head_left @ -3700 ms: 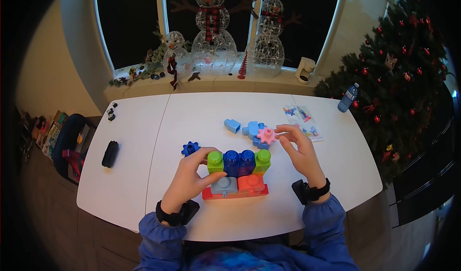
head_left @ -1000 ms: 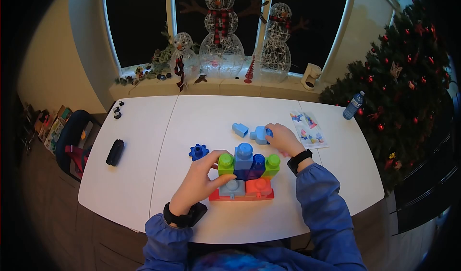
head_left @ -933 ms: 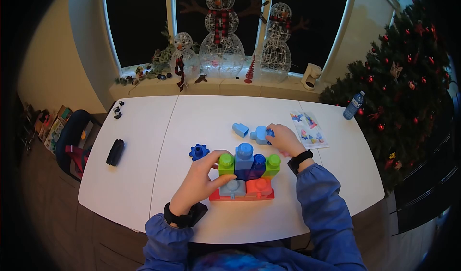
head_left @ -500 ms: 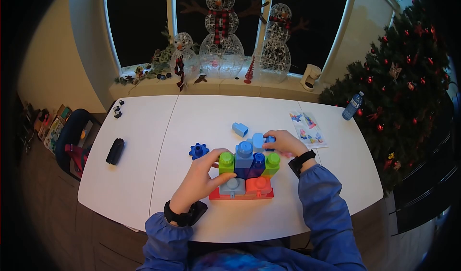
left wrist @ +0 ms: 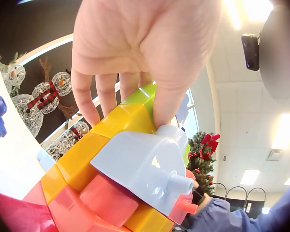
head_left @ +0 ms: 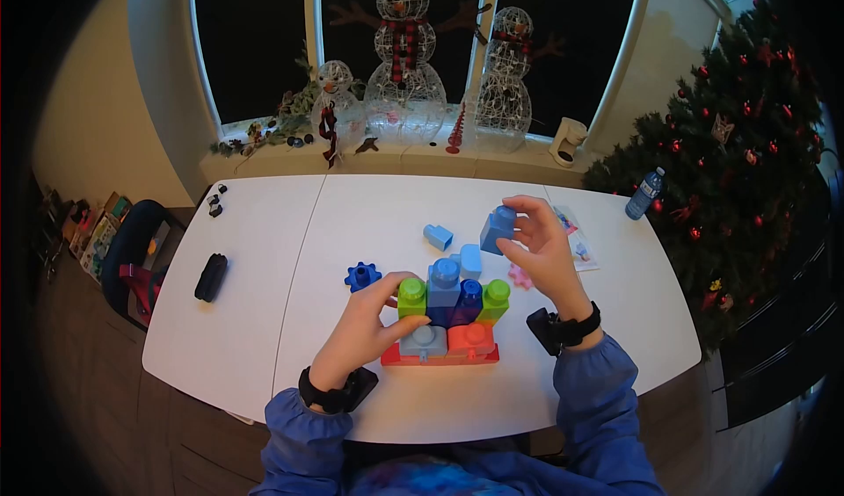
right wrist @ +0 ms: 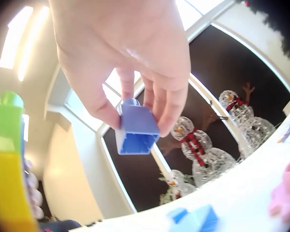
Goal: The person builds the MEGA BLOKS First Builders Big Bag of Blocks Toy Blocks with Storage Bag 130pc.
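My left hand [head_left: 359,331] grips the left side of a block build, thumb and fingers around its green block [head_left: 411,297]. The build has a red base [head_left: 440,358], a grey block [head_left: 424,341], a coral block [head_left: 471,340], dark blue blocks and a tall blue block [head_left: 444,283]. In the left wrist view, yellow blocks [left wrist: 82,154] show beneath the green one. My right hand [head_left: 549,248] pinches a blue block [head_left: 498,231] above the table; its hollow underside shows in the right wrist view.
Light blue blocks [head_left: 438,237] and a pink gear [head_left: 520,275] lie beyond the build, a dark blue gear [head_left: 362,276] to its left. A picture sheet [head_left: 580,248] and bottle [head_left: 645,194] are at right, a black case [head_left: 211,277] at left.
The tall blue block has been added to the build since the earliest frame. My right hand has lifted a blue block from the loose pile; my left hand keeps its grip.
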### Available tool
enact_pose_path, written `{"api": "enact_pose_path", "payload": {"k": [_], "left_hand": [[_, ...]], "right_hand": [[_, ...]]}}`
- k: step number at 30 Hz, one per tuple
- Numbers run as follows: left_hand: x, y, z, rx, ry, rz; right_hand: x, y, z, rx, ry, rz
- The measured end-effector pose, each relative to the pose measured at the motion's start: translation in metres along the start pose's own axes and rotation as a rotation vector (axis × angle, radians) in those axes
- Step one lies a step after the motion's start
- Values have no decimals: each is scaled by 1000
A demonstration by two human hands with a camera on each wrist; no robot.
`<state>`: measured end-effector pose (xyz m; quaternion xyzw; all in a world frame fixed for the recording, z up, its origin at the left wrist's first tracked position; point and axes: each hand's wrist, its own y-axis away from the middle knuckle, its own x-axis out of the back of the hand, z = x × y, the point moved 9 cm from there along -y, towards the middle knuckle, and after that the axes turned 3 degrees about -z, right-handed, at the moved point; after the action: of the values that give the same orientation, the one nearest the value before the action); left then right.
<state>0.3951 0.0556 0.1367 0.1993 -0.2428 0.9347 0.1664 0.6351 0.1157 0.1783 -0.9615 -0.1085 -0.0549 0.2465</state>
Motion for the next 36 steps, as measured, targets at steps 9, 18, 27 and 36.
{"api": "enact_pose_path", "payload": {"k": [9,18,27,36], "left_hand": [[-1,0,-1,1,7,-2],[-1,-1,-1,2,14,-7],[-2,0,-2,11,9,-10],[-1,-1,-1,5,9,-12]], "right_hand": [[-54,38,-53,206,150,-238],[-50,39,-42,183,5,-260],[-17,-20,62,-92,657,-226],[-29,-17,170,-234,1049,-453]]}}
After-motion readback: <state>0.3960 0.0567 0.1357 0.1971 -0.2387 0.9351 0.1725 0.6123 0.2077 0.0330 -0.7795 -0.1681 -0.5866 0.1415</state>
